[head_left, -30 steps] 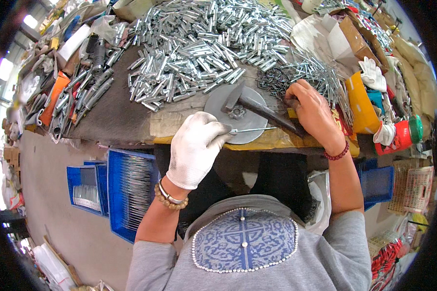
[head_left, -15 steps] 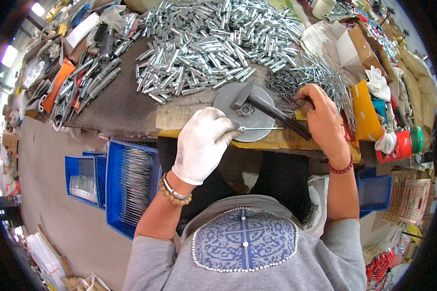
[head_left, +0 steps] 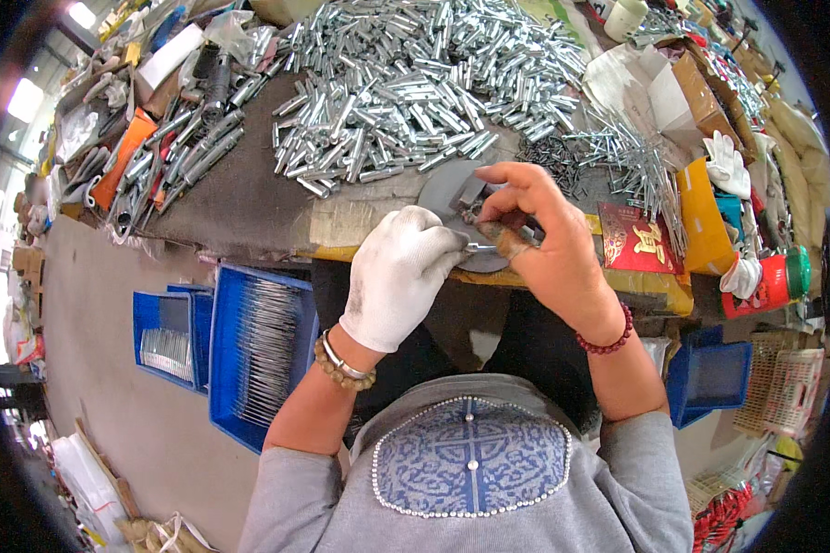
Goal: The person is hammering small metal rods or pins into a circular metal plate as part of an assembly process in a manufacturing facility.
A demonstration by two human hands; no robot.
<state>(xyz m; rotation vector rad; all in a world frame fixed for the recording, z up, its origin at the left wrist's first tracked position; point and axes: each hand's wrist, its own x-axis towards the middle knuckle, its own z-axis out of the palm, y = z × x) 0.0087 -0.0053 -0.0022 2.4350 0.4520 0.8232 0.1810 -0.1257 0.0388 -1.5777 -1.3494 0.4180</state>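
Observation:
My left hand (head_left: 395,276), in a white glove, pinches a thin metal rod (head_left: 478,247) just over the bench edge. My bare right hand (head_left: 563,258) meets it at the rod's far end, thumb and fingers curled close to it. Whatever those fingers hold is too small and too covered to name. Behind the right hand lies a hammer (head_left: 473,194), mostly hidden, on a round grey metal disc (head_left: 436,189). Small dark pins (head_left: 553,161) are heaped beyond the right hand, and a red printed packet (head_left: 638,241) lies to its right.
A large pile of shiny metal tubes (head_left: 406,101) covers the bench's back. Long thin rods (head_left: 632,166) lie at right beside a yellow box (head_left: 704,221). Tools (head_left: 180,166) crowd the left. Blue bins (head_left: 219,369) with metal parts stand below left, another blue bin (head_left: 710,373) below right.
My right hand has moved left from beside the dark pins to the rod in my left hand, now covering much of the hammer. The red packet has come into fuller view.

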